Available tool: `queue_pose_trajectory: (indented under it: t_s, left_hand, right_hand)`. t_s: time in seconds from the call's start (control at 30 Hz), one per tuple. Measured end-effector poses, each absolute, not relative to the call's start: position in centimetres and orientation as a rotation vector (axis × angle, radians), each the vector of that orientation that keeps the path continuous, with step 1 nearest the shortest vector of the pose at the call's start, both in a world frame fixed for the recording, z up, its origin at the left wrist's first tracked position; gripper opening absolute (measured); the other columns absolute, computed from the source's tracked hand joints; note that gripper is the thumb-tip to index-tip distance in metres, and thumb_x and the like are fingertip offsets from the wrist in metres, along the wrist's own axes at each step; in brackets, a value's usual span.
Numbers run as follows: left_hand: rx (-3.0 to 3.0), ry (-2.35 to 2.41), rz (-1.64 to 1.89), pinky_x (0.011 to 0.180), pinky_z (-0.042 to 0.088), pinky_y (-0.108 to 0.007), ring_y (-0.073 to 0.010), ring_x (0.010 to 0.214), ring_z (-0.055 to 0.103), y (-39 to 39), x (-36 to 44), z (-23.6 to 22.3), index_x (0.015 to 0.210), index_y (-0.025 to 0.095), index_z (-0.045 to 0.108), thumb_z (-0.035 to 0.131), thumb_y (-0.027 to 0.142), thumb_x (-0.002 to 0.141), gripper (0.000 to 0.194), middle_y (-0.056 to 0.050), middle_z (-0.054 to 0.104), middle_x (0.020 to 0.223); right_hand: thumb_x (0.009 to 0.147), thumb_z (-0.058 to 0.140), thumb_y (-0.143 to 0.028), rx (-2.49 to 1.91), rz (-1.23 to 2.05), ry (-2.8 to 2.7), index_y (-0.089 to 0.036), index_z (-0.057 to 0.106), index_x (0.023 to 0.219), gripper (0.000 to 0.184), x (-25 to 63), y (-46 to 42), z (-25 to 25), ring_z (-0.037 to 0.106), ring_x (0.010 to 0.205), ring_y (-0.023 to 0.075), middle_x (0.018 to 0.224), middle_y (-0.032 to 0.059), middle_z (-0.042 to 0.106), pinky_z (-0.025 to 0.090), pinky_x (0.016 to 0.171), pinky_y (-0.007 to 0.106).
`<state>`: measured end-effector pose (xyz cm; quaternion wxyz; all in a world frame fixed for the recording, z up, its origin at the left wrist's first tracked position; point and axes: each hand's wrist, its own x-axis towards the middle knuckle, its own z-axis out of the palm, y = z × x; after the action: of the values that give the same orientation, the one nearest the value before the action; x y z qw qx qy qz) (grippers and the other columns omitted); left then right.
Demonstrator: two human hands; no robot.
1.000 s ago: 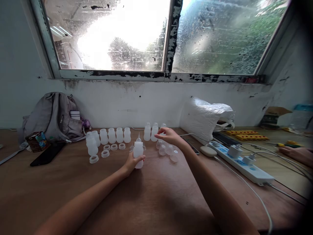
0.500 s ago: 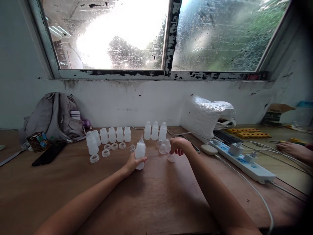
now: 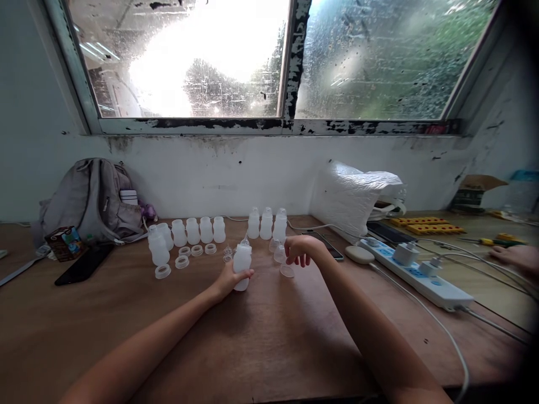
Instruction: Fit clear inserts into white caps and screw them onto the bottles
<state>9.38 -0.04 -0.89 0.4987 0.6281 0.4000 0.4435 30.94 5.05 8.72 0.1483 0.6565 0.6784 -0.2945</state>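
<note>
On the brown surface [image 3: 269,342], nearest the wearer, the left hand [image 3: 227,280] has its fingers and thumb wrapped around the body of a frosted baby bottle [image 3: 241,268], which stands roughly upright, topped with a clear nipple [image 3: 245,242] and a white collar. To the right of those fingers, the right hand [image 3: 304,248] curls its fingers downward among clear domed caps [image 3: 287,271]; whether they grasp one cannot be told. One cap lies just below these fingers, the others just to their left. Left of and beyond the left fingers, white collar rings [image 3: 162,272] lie scattered, while a few loose clear nipples [image 3: 227,254] sit just behind the held bottle. Right of the right fingers are a round white puck [image 3: 359,255] and a power strip [image 3: 416,276], with a co-worker's hand [image 3: 514,256] farther right. Just beyond the right fingers lies a smartphone [image 3: 326,246]. Farther beyond the left fingers, bare frosted bottles [image 3: 192,231] stand in a row to the left; between the two hands, farther back, three capped bottles [image 3: 266,225] stand upright near the wall [image 3: 219,168].
</note>
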Motion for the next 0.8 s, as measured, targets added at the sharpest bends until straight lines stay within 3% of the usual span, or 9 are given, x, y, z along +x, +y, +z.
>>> queue_pose_trajectory:
  t_s: [0.13,0.33,0.6,0.8]
  left_hand:
    - [1.503,0.973,1.05,0.047,0.035,-0.022,-0.0103,0.05,0.048,-0.1,9.5,-0.7,0.068,0.012,0.049,0.061,0.035,0.061,0.026,-0.002,0.055,0.059]
    - [1.557,0.97,1.074,0.052,0.036,-0.022,-0.0107,0.055,0.048,0.1,9.5,-1.2,0.072,0.013,0.05,0.062,0.033,0.061,0.027,-0.001,0.054,0.062]
    - [1.709,1.033,1.112,0.058,0.036,-0.024,-0.0124,0.063,0.047,0.1,9.5,-1.4,0.081,0.012,0.053,0.064,0.038,0.059,0.036,-0.002,0.054,0.07]
    - [1.752,1.017,1.087,0.059,0.036,-0.023,-0.0121,0.063,0.046,0.0,9.6,-1.4,0.084,0.012,0.053,0.063,0.037,0.06,0.036,-0.001,0.053,0.071]
  right_hand:
    - [0.061,0.066,-0.036,1.91,-0.967,2.244,-0.011,0.054,0.085,0.037,31.4,5.0,9.5,0.057,0.05,0.0139,0.062,0.004,0.058,0.048,0.049,0.028]
    - [0.07,0.053,-0.048,1.773,-1.337,2.881,-0.015,0.052,0.092,0.039,30.8,3.8,11.3,0.058,0.056,0.0113,0.075,0.0059,0.059,0.049,0.05,0.023]
    - [0.072,0.051,-0.046,1.524,-1.478,3.106,-0.017,0.053,0.095,0.037,29.1,3.2,11.1,0.057,0.056,0.0103,0.076,0.0046,0.059,0.049,0.049,0.023]
    - [0.072,0.054,-0.04,1.502,-1.611,3.171,-0.016,0.056,0.093,0.032,28.0,3.1,10.8,0.057,0.074,0.0135,0.086,0.006,0.059,0.05,0.057,0.023]
